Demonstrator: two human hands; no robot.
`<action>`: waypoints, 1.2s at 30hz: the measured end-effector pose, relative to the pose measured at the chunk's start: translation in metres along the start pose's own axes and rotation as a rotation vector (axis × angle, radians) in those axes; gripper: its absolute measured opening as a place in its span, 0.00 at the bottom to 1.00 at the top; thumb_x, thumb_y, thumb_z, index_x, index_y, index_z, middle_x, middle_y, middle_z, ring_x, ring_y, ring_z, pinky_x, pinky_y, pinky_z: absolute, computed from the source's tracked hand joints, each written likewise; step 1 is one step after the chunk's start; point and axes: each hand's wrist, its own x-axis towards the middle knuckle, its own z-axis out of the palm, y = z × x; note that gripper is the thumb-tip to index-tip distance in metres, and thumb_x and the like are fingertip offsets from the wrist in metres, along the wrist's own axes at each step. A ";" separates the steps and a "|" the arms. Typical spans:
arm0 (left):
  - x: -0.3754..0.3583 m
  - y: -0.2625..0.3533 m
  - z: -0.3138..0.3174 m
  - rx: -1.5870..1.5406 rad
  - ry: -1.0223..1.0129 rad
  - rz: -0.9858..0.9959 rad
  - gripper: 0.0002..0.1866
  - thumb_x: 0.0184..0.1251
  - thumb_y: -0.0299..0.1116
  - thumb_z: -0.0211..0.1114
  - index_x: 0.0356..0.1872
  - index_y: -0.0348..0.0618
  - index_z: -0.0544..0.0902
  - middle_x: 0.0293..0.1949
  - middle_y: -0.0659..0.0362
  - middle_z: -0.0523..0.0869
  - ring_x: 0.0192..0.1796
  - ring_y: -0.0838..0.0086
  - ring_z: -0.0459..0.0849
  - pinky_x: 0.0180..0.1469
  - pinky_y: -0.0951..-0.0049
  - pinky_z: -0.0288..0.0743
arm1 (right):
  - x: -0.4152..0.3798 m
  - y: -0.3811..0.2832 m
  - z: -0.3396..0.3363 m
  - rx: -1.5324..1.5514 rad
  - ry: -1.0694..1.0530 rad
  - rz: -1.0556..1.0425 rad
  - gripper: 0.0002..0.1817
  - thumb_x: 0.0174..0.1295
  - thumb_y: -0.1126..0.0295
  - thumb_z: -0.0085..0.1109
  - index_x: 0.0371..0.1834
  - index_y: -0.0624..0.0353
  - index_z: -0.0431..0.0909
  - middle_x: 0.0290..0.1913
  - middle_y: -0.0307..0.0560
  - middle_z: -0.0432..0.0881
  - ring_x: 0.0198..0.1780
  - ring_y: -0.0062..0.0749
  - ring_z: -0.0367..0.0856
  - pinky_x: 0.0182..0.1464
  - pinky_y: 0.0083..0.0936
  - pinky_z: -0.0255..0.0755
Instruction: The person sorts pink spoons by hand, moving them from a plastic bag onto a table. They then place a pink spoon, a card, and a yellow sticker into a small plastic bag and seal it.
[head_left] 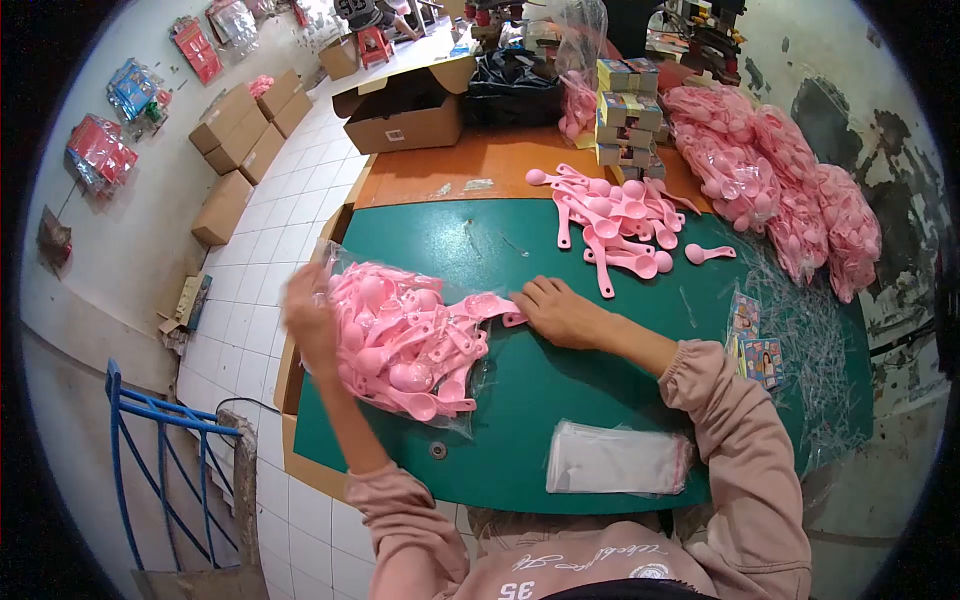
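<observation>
A clear plastic bag full of pink plastic spoons lies on the left of the green tabletop. My left hand is at the bag's left end, smeared by motion, so its grip cannot be made out. At the bag's right side, the fingers of my right hand are curled at the handle end of a pink spoon that sticks out from the heap. Those fingertips are partly hidden.
Loose pink spoons lie toward the back, with one spoon apart. Flat clear bags are stacked near the front edge. Printed cards, plastic scraps and filled bags occupy the right. An open carton stands behind.
</observation>
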 end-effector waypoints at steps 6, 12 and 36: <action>-0.017 -0.157 0.015 -0.504 -0.425 -0.834 0.31 0.64 0.54 0.52 0.53 0.34 0.72 0.48 0.52 0.78 0.48 0.68 0.76 0.50 0.73 0.68 | -0.028 0.025 -0.034 -0.252 -0.053 0.026 0.10 0.53 0.70 0.47 0.38 0.60 0.70 0.36 0.46 0.69 0.41 0.37 0.71 0.45 0.38 0.64; -0.018 -0.133 0.032 -0.385 -0.289 -0.357 0.13 0.67 0.35 0.52 0.42 0.34 0.77 0.33 0.62 0.78 0.32 0.79 0.73 0.37 0.77 0.69 | -0.032 0.086 -0.056 -0.637 0.089 0.386 0.15 0.51 0.65 0.53 0.40 0.60 0.71 0.41 0.47 0.71 0.46 0.38 0.71 0.47 0.42 0.66; 0.044 -0.053 0.020 -1.357 0.066 -0.873 0.14 0.67 0.41 0.50 0.36 0.39 0.75 0.28 0.60 0.77 0.30 0.72 0.78 0.33 0.71 0.77 | -0.054 0.012 -0.042 0.244 -0.117 0.142 0.29 0.55 0.65 0.54 0.60 0.60 0.59 0.52 0.57 0.66 0.56 0.50 0.64 0.58 0.42 0.58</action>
